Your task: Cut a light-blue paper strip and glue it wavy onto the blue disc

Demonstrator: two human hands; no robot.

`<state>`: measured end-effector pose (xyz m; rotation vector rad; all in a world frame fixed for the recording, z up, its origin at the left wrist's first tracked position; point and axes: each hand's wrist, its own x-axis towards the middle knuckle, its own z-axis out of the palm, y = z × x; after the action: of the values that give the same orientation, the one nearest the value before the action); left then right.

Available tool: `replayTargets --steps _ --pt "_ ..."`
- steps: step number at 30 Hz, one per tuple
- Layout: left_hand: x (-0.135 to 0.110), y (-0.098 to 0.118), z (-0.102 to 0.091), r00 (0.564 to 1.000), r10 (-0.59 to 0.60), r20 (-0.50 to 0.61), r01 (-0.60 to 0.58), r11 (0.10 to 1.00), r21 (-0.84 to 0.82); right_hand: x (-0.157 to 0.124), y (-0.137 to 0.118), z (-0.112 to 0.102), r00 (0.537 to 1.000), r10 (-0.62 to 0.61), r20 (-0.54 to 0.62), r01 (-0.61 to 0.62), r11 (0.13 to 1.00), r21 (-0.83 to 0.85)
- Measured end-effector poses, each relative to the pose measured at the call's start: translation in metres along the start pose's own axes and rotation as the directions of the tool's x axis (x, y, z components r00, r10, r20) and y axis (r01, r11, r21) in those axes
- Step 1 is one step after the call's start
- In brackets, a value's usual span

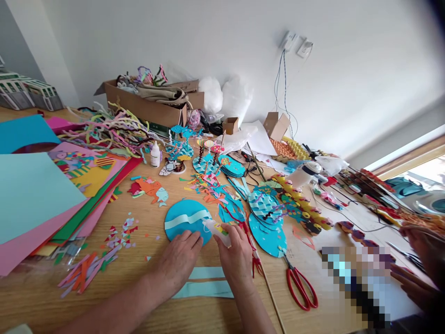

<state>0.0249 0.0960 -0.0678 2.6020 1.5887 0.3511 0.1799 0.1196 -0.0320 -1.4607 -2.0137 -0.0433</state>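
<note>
A blue paper disc [184,211] lies on the wooden table [146,306] with a wavy light-blue strip [186,219] across it. My left hand [179,260] rests flat on the disc's near edge, fingers spread. My right hand [236,257] is closed round a small glue bottle [216,230], its nozzle pointing left at the strip's right end. Two light-blue paper strips [206,283] lie between my forearms.
Red scissors [301,285] lie right of my right hand, beside a thin stick. Stacked coloured paper sheets [38,195] fill the left. Finished blue paper fish [266,208], scraps and a cardboard box [149,104] crowd the middle and back. Another person's hands [422,260] work at the right edge.
</note>
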Motion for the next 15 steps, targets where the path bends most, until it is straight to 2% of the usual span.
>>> replayTargets --steps 15 --pt "-0.0013 -0.0007 0.0033 0.999 0.017 -0.038 -0.017 1.0 0.022 0.0074 0.0005 0.0001 0.999 -0.001 0.045 0.001 1.0 0.012"
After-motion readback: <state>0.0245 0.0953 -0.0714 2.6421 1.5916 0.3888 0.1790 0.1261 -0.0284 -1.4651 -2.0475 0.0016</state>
